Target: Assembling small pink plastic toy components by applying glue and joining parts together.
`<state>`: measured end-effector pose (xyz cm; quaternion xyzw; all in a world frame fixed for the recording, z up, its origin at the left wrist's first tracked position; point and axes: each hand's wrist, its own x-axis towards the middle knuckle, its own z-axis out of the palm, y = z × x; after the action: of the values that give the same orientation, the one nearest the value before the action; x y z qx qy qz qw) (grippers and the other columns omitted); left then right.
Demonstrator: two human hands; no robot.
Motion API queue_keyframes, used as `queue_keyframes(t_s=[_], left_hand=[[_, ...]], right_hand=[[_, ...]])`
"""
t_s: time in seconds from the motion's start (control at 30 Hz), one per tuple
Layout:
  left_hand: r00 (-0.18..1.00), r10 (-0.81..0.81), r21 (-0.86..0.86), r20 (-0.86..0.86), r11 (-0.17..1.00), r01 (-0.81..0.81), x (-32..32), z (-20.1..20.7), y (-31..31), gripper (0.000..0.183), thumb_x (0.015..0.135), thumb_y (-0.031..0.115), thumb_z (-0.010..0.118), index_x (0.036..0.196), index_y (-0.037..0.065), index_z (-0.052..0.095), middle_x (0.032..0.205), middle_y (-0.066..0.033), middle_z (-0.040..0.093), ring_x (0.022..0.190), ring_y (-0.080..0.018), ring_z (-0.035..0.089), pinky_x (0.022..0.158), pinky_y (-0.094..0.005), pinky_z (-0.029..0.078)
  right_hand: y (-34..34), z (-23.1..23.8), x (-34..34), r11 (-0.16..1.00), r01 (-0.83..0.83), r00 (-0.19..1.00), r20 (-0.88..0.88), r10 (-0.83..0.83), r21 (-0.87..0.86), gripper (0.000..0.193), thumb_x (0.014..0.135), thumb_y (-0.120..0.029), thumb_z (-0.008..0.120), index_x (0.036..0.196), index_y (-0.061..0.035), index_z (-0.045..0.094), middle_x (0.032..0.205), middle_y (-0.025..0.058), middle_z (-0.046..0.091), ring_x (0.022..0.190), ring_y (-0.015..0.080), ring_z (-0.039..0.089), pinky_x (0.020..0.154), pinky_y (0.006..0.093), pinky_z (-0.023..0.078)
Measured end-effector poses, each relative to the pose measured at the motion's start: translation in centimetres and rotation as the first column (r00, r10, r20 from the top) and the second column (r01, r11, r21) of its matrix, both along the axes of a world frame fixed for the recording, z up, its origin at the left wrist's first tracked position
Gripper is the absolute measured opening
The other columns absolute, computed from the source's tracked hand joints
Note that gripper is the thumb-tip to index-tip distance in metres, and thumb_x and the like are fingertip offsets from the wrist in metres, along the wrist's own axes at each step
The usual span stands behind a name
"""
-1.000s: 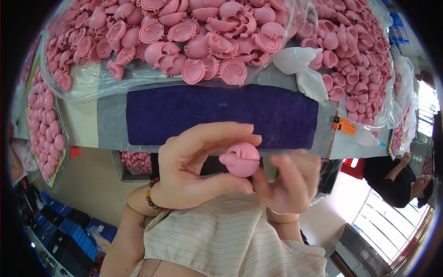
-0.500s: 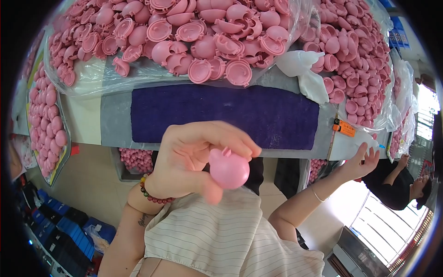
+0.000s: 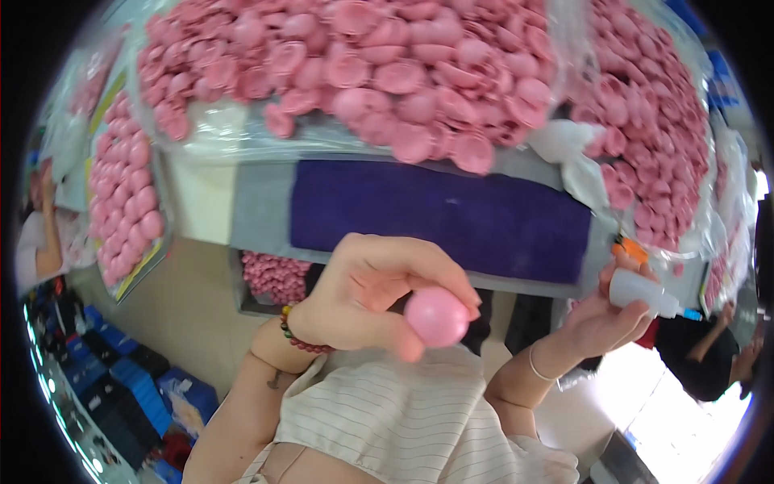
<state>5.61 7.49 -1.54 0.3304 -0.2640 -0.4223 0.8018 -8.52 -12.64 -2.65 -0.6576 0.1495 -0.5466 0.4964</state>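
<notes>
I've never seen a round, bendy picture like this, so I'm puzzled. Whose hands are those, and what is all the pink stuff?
The picture comes from a wide camera worn on a person's head, looking down, so the edges bend. The two bare hands are that person's own. The left hand has its grip closed on a smooth pink ball-shaped piece. The right hand, off to the side, holds a small white squeeze bottle with a blue tip. Ahead is a table with a purple mat. Behind the mat lie heaps of pink cup-shaped pieces on clear plastic, and more fill a tray on the left.
</notes>
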Motion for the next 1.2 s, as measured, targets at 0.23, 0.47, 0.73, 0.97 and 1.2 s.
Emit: queue_keyframes(t_s=[0.23,0.47,0.73,0.97,1.2], left_hand=[[-0.036,0.131,-0.079,0.991,0.338,-0.938,6.7,2.7,7.3,0.019,0.067,0.007,0.063,0.085,0.002,0.058,0.079,-0.0083,0.06,0.075,-0.0173,0.056,0.069,-0.0278,0.043],[0.034,-0.178,0.004,0.984,-0.166,-0.986,12.2,0.8,17.8,0.03,0.086,0.019,0.04,0.109,0.003,0.051,0.109,-0.0144,0.052,0.103,-0.0263,0.048,0.088,-0.0321,0.035],[-0.046,-0.486,-0.114,0.873,-0.112,-0.987,14.0,0.8,17.1,0.037,0.083,0.028,0.042,0.112,0.005,0.048,0.114,-0.0163,0.048,0.109,-0.0277,0.042,0.091,-0.0345,0.03],[-0.002,-0.122,0.045,0.992,0.377,-0.925,8.0,1.8,5.2,0.024,0.07,0.01,0.061,0.092,0.003,0.056,0.093,-0.0097,0.057,0.088,-0.0252,0.053,0.077,-0.0314,0.041],[-0.013,-0.023,-0.004,1.0,0.36,-0.933,8.5,1.2,3.7,0.025,0.067,0.011,0.064,0.091,0.006,0.058,0.077,-0.0076,0.057,0.072,-0.0195,0.053,0.063,-0.0278,0.042]], right_hand=[[0.4,-0.3,-0.2,0.999,0.019,0.994,-0.112,-0.014,0.037,0.046,0.081,-0.033,0.046,0.1,0.0087,0.047,0.076,0.0167,0.055,0.061,0.0158,0.044,0.054,0.0236,0.036],[0.6,-0.5,0.3,0.998,-0.059,0.988,-0.142,0.056,-0.019,0.045,0.082,-0.033,0.045,0.094,0.0097,0.049,0.07,0.0147,0.053,0.057,0.0149,0.043,0.05,0.0219,0.034],[1.5,0.0,0.4,1.0,-0.01,0.992,-0.126,0.007,-0.026,0.045,0.08,-0.034,0.045,0.093,0.0095,0.048,0.067,0.0127,0.05,0.057,0.0151,0.042,0.05,0.0224,0.032],[2.1,-0.2,0.1,0.995,-0.083,0.993,-0.094,0.078,-0.051,0.044,0.08,-0.032,0.045,0.091,0.01,0.047,0.063,0.0116,0.045,0.057,0.0158,0.039,0.049,0.0228,0.029],[2.3,0.1,-1.2,0.998,-0.053,0.992,-0.118,0.048,-0.042,0.043,0.08,-0.032,0.044,0.091,0.0089,0.047,0.059,0.0121,0.045,0.054,0.015,0.038,0.049,0.0245,0.029]])
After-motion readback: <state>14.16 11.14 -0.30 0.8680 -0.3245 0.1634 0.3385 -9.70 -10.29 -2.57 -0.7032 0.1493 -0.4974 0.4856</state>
